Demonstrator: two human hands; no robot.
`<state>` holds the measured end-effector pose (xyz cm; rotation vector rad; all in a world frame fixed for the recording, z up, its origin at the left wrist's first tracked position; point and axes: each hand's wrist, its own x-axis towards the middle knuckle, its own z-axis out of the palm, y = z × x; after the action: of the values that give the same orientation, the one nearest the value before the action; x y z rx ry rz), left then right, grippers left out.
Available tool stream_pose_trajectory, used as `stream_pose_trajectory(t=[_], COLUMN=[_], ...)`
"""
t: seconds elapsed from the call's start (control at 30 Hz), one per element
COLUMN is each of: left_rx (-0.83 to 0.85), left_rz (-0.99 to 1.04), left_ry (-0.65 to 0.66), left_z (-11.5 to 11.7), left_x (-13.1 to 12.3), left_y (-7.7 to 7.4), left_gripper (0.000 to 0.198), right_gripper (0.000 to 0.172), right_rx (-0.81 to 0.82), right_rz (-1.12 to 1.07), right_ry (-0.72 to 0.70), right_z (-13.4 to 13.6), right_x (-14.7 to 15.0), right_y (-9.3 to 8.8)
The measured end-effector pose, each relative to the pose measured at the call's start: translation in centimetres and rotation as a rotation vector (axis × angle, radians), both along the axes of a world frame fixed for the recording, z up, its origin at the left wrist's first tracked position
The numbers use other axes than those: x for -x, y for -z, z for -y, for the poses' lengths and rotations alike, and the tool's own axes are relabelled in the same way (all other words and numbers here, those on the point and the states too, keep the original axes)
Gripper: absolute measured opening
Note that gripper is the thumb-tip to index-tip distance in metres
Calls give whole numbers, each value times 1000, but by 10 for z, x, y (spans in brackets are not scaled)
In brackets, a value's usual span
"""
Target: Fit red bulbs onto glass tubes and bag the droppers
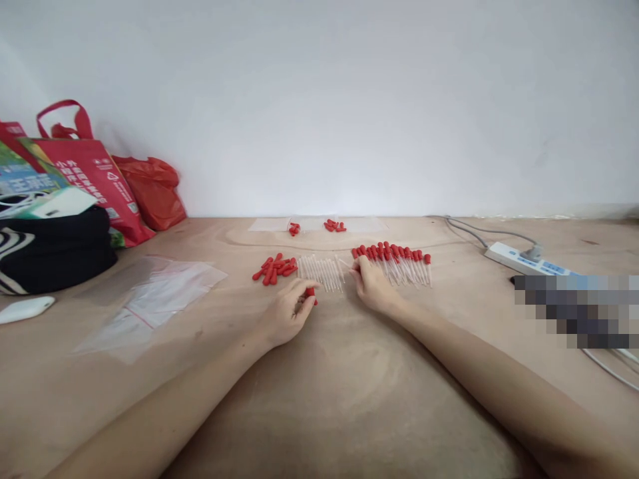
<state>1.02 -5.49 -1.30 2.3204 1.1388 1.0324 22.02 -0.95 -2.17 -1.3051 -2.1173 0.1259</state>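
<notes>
My left hand [288, 311] is closed around a red rubber dropper bulb [310, 292], just above the table. Slightly farther right, my right hand [370, 285] pinches a thin clear dropper tube [345, 264] that points left from the fingertips. Between the hands lies a row of bare clear tubes [319, 271]. A loose pile of red bulbs [273, 269] rests beyond my left hand. To the right of my right hand, several droppers [407, 259] lie side by side, red bulbs on their far ends. My right fingers partly cover the nearest of these.
Plastic bags [314, 224] with a few red bulbs lie by the wall. Flat clear bags [154, 309] are at left, near a black bag [60, 246], a red shopping bag [94, 176] and a white case [26, 309]. A power strip [519, 256] with cables lies at right.
</notes>
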Motion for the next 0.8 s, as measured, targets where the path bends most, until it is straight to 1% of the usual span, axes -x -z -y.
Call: stream_pose_trajectory(t=[0.07, 0.13, 0.17, 0.23, 0.3, 0.37, 0.43, 0.53, 0.63, 0.8], left_rx=[21, 40, 46, 50, 53, 43, 15, -35, -61, -64], left_rz=[-22, -26, -31, -41, -28, -8, -26, -78, -74, -60], left_ry=[38, 55, 49, 9, -25, -30, -13, 15, 36, 71], left_z=[2, 2, 2, 1, 1, 1, 2, 3, 3, 4], left_x=[-1, -2, -2, -2, -2, -3, -4, -6, -8, -10], left_y=[-1, -1, 0, 2, 3, 3, 2, 0, 1, 3], left_gripper=[11, 6, 4, 7, 8, 12, 16, 15, 16, 14], right_gripper=[14, 20, 24, 30, 31, 29, 26, 24, 23, 24], right_rx=[-20, -53, -73, -105, -115, -116, -109, -92, -74, -58], right_rz=[-46, -59, -48, 5, 72, 105, 84, -12, -86, -63], right_ry=[-103, -168, -196, -235, -247, -244, -258, -313, -357, -372], right_z=[11, 22, 27, 35, 40, 44, 46, 48, 48, 49], right_x=[-12, -21, -24, -26, -24, -19, -14, -9, -8, -8], right_y=[9, 15, 16, 16, 14, 11, 9, 9, 10, 10])
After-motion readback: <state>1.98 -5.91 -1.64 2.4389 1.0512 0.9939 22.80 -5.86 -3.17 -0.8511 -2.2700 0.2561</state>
